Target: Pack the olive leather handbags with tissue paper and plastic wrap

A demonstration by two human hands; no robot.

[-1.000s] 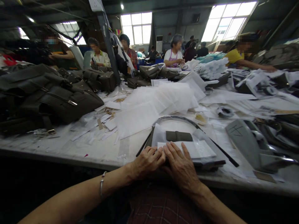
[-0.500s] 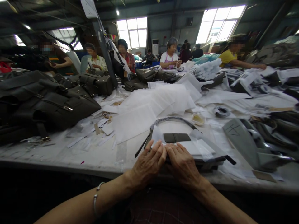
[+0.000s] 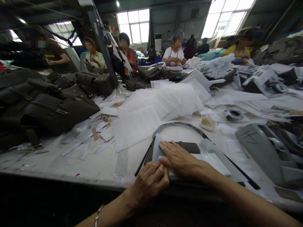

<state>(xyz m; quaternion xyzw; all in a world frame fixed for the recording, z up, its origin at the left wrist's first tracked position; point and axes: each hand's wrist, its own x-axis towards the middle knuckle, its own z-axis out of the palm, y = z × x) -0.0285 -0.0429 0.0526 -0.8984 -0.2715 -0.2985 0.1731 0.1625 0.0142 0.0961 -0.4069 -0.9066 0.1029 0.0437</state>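
Observation:
A dark olive handbag (image 3: 190,147) lies flat at the table's near edge, its wrapped handle (image 3: 183,124) arching away from me. White wrapping sheets (image 3: 216,164) cover part of its front around the dark strap tab. My right hand (image 3: 180,157) rests flat across the bag and the sheet, fingers stretched forward and close together. Beside it, at the bag's near left edge, my left hand (image 3: 151,179) is closed, with thumb and fingers pinched together. What those fingertips grip is hidden. A thin dark strap (image 3: 143,159) sticks out left of the bag.
Olive bags (image 3: 47,107) are heaped on the left. Translucent white sheets (image 3: 151,110) are fanned out beyond the handbag. To the right stand a grey tape dispenser (image 3: 258,148), a small tub (image 3: 207,123) and a dark coil (image 3: 233,114). Several people work across the table.
My right hand has moved forward onto the bag's front and flattened there. My left hand has drawn back towards me, its fingers curling into a pinch at the bag's near edge.

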